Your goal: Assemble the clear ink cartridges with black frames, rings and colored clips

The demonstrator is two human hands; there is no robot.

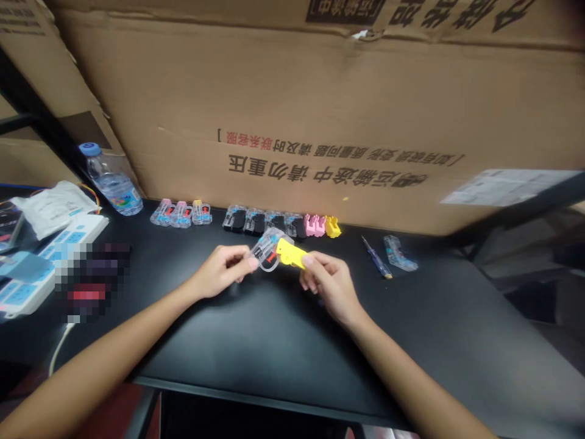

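My left hand (pixel 223 269) pinches a clear plastic toy gun (pixel 266 249) with blue and red parts inside and a rounded loop at its lower side. My right hand (pixel 333 285) grips the end of a yellow plastic piece (pixel 290 253). The other end of that piece meets the right side of the toy gun, just above the table. Whether the two are joined I cannot tell. Behind my hands stand several clear and black toy guns (pixel 254 221), pink plastic pieces (pixel 315 225) and a yellow plastic part (pixel 333 226).
Clear toy guns with pink or yellow tops (pixel 181 214) line the cardboard (pixel 292 91) at the back. A screwdriver (pixel 377 258) and another clear piece (pixel 399 253) lie right on the black table (pixel 256 353). Left are a water bottle (pixel 114 183) and power strip (pixel 75 238).
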